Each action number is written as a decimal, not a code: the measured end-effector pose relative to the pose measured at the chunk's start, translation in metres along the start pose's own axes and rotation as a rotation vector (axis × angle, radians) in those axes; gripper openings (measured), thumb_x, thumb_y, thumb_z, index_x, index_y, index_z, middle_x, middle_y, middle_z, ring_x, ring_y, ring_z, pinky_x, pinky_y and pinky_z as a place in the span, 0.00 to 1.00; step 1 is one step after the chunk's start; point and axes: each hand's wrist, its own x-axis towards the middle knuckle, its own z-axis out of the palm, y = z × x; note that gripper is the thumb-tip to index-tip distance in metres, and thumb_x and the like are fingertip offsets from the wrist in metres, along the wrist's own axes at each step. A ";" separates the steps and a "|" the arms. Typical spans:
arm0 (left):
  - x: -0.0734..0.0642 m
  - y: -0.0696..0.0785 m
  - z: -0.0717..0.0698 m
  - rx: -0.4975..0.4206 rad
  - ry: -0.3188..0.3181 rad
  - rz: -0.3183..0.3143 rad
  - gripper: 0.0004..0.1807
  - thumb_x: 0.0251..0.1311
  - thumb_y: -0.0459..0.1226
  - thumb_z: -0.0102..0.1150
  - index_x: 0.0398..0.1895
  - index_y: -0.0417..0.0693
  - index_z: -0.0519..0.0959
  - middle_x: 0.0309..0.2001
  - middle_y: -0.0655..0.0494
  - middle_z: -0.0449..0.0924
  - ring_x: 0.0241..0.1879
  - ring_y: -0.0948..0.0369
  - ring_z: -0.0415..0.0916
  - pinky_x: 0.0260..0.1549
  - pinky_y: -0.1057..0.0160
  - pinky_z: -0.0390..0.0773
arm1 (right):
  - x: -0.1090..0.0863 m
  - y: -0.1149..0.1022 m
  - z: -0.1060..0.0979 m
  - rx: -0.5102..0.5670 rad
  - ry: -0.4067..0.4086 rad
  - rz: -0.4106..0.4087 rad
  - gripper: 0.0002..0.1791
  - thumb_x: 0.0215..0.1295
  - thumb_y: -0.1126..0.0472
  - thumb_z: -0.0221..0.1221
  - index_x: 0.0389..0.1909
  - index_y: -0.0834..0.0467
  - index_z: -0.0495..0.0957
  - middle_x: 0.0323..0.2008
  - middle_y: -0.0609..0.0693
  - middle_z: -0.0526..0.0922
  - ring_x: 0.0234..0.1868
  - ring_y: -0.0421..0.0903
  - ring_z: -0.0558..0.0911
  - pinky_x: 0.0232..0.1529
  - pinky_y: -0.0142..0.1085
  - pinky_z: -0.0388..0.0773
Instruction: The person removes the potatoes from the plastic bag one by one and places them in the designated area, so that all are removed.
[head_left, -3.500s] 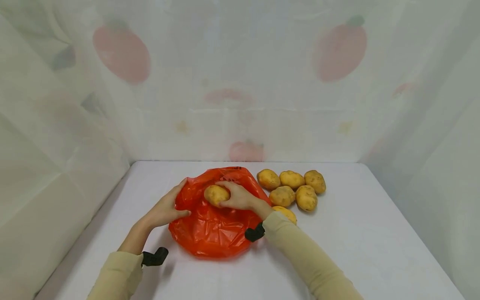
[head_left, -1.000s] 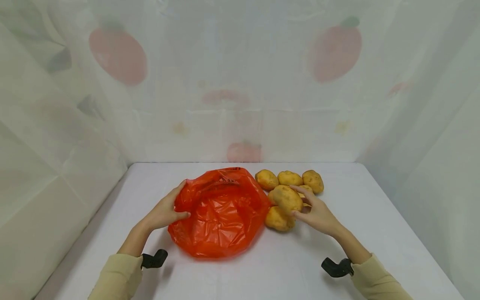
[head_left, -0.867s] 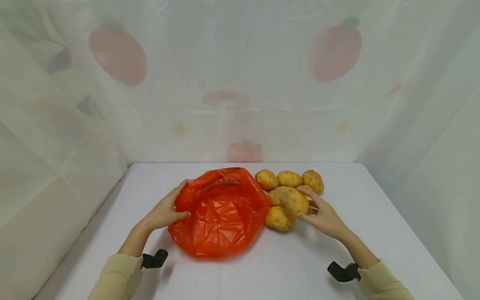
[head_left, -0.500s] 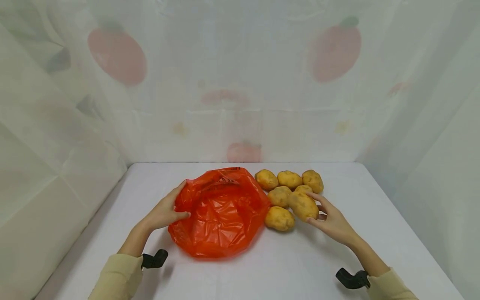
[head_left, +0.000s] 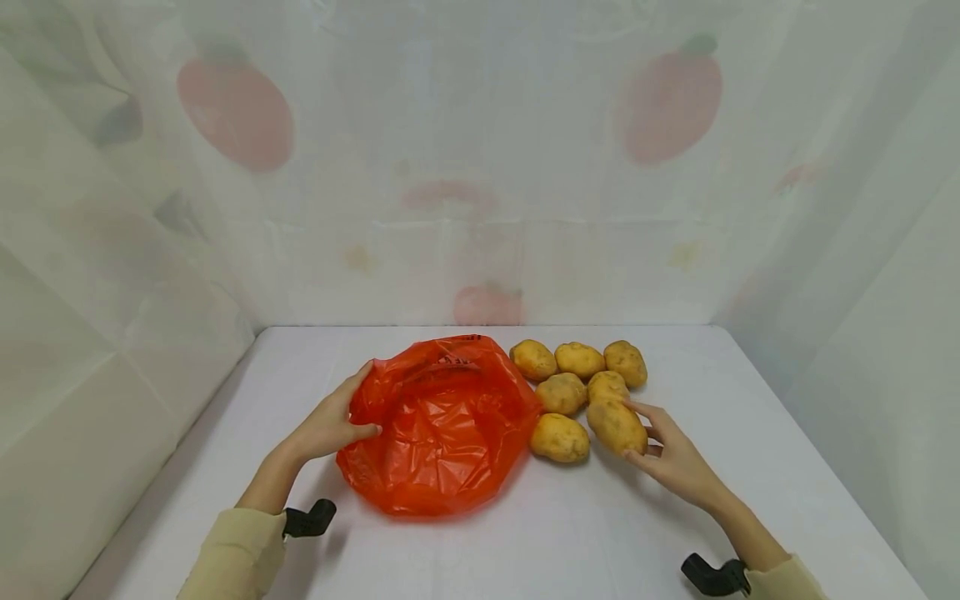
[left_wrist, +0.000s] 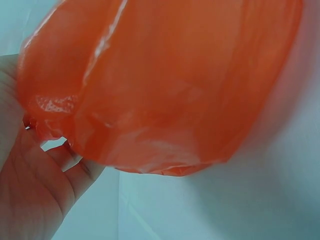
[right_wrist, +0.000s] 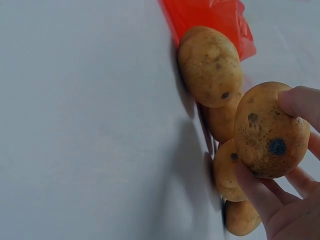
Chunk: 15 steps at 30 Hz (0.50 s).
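Note:
My left hand (head_left: 330,421) holds the left side of a red plastic bag (head_left: 438,442), thumb at the near side and fingers at its edge. The bag's mouth gapes, showing creased plastic inside. In the left wrist view the bag (left_wrist: 165,90) fills most of the picture, with the hand (left_wrist: 35,185) at its edge. My right hand (head_left: 678,458) grips a potato (head_left: 617,427) between thumb and fingers, right of the bag. Seen from the right wrist, that potato (right_wrist: 270,135) has a dark spot and hangs off the table.
Several other potatoes lie right of the bag: a back row with a middle potato (head_left: 580,359), two before it including one potato (head_left: 561,393), and a nearer potato (head_left: 559,438). They stand on a white-covered table (head_left: 525,542). Pale curtains (head_left: 480,167) surround it.
The right hand was over the bag with a potato; since then it has carried the potato right, past the others, and slightly toward me. The left hand and bag have stayed put.

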 end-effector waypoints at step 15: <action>0.000 0.003 -0.003 0.005 0.000 -0.010 0.53 0.49 0.36 0.66 0.73 0.50 0.41 0.71 0.43 0.48 0.66 0.42 0.53 0.56 0.38 0.64 | -0.011 0.006 0.002 -0.037 -0.029 0.039 0.38 0.54 0.61 0.65 0.65 0.54 0.59 0.60 0.60 0.63 0.53 0.62 0.73 0.44 0.41 0.79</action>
